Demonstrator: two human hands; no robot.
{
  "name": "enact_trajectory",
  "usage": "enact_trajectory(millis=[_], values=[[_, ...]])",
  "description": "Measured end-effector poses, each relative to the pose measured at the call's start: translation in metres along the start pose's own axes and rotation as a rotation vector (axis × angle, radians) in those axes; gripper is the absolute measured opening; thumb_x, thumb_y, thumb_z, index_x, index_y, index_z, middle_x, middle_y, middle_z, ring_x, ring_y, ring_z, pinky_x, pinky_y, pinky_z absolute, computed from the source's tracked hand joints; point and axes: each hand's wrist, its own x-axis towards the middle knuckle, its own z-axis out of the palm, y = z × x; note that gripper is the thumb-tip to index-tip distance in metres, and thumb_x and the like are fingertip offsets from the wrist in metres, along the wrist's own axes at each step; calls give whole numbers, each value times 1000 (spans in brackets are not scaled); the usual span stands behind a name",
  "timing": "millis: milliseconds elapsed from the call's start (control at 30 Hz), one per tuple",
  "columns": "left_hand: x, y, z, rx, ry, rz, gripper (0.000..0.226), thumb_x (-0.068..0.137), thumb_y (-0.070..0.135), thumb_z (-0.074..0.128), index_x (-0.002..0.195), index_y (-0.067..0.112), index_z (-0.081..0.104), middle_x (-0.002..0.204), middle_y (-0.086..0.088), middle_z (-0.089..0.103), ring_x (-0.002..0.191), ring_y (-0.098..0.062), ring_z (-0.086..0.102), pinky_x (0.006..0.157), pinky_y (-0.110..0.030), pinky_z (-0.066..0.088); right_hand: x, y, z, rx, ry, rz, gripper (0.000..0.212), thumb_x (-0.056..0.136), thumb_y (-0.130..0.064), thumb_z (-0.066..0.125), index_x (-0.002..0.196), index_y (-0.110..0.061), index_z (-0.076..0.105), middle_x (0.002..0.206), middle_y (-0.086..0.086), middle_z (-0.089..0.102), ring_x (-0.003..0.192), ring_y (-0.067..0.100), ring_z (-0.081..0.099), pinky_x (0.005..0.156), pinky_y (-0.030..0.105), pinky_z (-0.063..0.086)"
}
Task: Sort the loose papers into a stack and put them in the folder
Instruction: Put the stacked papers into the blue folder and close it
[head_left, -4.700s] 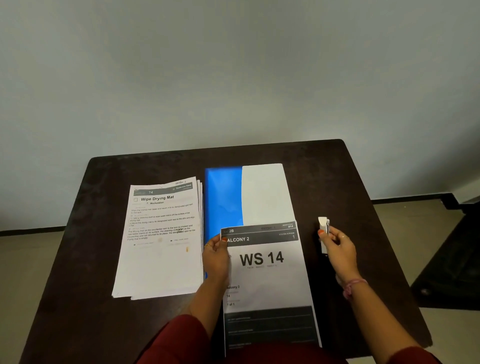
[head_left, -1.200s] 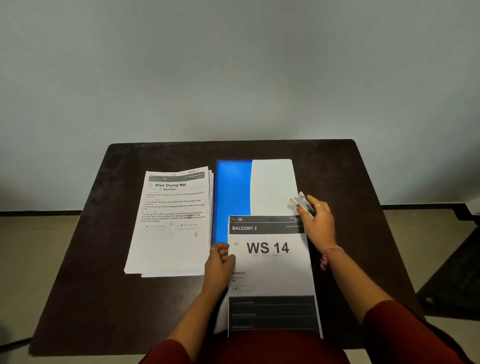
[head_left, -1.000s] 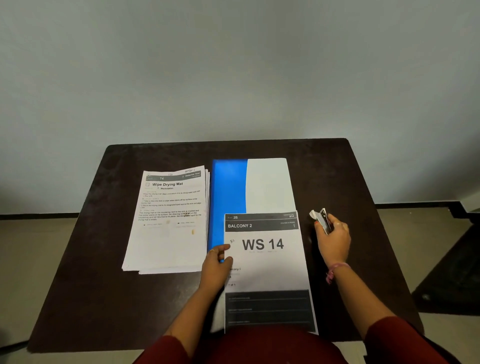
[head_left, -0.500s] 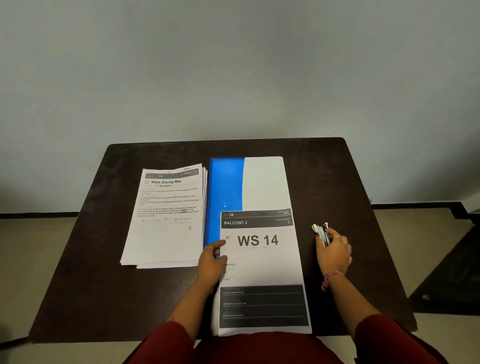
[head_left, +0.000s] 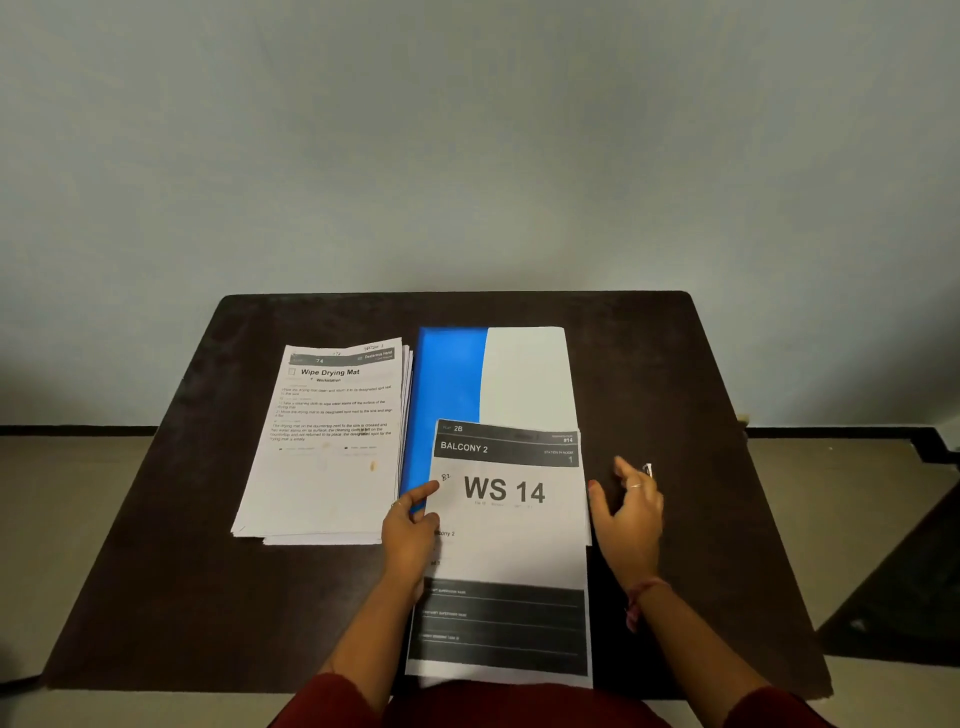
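We steady the white "WS 14" printed sheet (head_left: 511, 525) with left hand (head_left: 410, 535) fingertips pressing its edge; our right hand (head_left: 626, 512) hovers loose-fingered beside it. Blue plastic folder (head_left: 449, 395) lies beyond our fingers; the stapled paper stack (head_left: 332, 457) waits left. Next, gather both together.

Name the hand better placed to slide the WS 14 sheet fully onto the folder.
Left. The left hand already rests on the WS 14 sheet at its left edge, over the blue folder. The right hand sits beside it, near a small stapler.
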Motion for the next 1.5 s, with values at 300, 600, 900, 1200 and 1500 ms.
enact_trajectory(millis=[300,600,900,1200,1500], values=[[13,18,-27,-237,-1,-62,43,91,-13,47,117,19,62,110,-5,67,90,-20,68,77,-31,58,-12,-21,23,274,-260,91,45,90,-16,63,132,-6,49,122,8,58,104,17,57,92,28,46],[60,54,-94,-390,-16,-126,40,92,-13,46,107,20,63,126,-4,59,107,-26,64,84,-42,57,-22,-60,65,337,-470,175,29,97,-17,49,125,-13,56,114,11,62,91,20,58,68,18,53],[117,90,-184,-311,10,-27,48,88,-12,55,131,6,47,131,-10,57,108,-24,61,81,-37,54,-24,-151,146,395,-427,225,19,92,-8,57,108,-11,65,94,5,66,71,14,57,63,22,52],[169,95,-221,-12,-64,-21,62,86,-6,61,142,7,38,146,-10,43,131,-26,44,106,-43,41,-7,-190,196,237,-347,207,24,91,-3,57,114,-4,65,112,12,66,101,25,61,95,33,50],[190,80,-217,453,-84,-166,71,79,20,77,136,-2,40,131,-17,53,113,-32,56,90,-38,48,-10,-202,202,-89,-348,98,29,90,-13,60,116,-2,61,106,13,66,99,26,60,90,31,47]])
